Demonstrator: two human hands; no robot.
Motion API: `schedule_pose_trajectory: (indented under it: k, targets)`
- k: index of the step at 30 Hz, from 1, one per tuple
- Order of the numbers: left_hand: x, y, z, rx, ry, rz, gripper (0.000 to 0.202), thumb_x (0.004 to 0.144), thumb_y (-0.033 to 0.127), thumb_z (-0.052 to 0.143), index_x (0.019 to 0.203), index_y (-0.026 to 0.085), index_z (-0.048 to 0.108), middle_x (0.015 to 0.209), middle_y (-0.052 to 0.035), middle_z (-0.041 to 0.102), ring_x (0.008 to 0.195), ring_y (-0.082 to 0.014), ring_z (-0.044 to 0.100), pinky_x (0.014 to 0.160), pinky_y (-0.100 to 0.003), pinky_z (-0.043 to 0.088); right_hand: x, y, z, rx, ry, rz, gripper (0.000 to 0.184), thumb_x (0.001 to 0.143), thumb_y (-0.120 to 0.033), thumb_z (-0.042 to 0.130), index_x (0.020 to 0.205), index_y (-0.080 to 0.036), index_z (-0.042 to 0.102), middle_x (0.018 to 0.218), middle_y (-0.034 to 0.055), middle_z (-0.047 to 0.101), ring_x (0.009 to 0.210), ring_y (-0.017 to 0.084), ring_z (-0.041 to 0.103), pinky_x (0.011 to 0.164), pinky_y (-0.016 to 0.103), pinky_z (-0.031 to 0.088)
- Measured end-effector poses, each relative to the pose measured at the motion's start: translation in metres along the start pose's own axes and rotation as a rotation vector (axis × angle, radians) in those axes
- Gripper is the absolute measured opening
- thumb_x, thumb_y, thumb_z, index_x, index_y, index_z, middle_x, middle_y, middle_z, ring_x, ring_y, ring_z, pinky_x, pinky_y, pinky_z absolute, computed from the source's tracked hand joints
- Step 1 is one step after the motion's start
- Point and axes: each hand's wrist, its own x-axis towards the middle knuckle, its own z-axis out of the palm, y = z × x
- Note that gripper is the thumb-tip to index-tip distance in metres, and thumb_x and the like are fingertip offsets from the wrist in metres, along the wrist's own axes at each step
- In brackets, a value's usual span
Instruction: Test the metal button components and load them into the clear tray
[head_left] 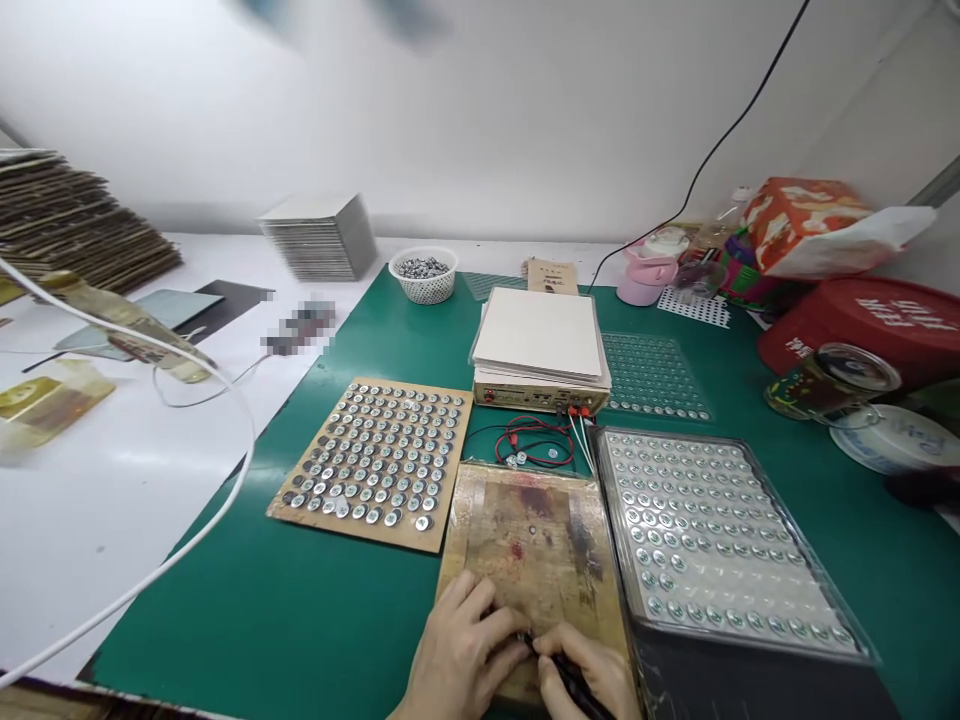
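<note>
My left hand (465, 650) and my right hand (585, 675) rest at the near edge of a stained wooden board (532, 530). My right hand grips a black-handled tool (574, 685), whose exact kind is hidden by my fingers. My left fingertips pinch its front end, where a small dark part shows. To the right lies a clear plastic tray (720, 540) holding rows of small round metal parts. On the left, a wooden peg board (371, 465) carries rows of round metal components.
A green cutting mat (225, 610) covers the bench. Behind the board stand a bench tester box (540, 395) with red test clips (536, 440), a white basket of metal parts (422, 275), and a stack of boards (319, 237). A white cable (217, 520) crosses the left side.
</note>
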Motion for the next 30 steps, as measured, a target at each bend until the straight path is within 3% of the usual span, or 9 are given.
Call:
schedule_pose_trajectory:
  k: [6,12,30]
  targets:
    - [0.0,0.0,0.0,0.003,-0.001,0.002,0.001,0.085,0.022,0.064,0.086,0.023,0.064,0.075,-0.001,0.055,0.073,-0.0171,0.049,0.059,-0.027,0.039,0.006,-0.007,-0.004,-0.009,-0.094,0.064,0.017,0.075,-0.016,0.044,0.061,-0.019,0.053,0.046,-0.0056,0.047,0.039,0.009,0.046,0.041,0.018,0.031]
    - [-0.002,0.002,0.0,-0.026,0.012,-0.036,0.004,0.083,0.02,0.066,0.085,0.022,0.063,0.075,-0.0007,0.055,0.073,-0.0173,0.048,0.06,-0.027,0.038,0.003,-0.01,-0.013,0.059,-0.065,0.084,0.019,0.081,-0.021,0.045,0.068,-0.019,0.058,0.053,-0.0035,0.054,0.046,0.01,0.055,0.047,0.017,0.037]
    - [-0.002,0.003,-0.003,-0.003,-0.005,-0.033,0.008,0.089,0.027,0.059,0.086,0.021,0.063,0.075,-0.0016,0.055,0.074,-0.0175,0.048,0.061,-0.029,0.038,0.004,-0.012,-0.016,0.14,-0.119,0.174,0.018,0.082,-0.025,0.049,0.07,-0.019,0.061,0.054,-0.0029,0.057,0.046,0.011,0.054,0.047,0.019,0.038]
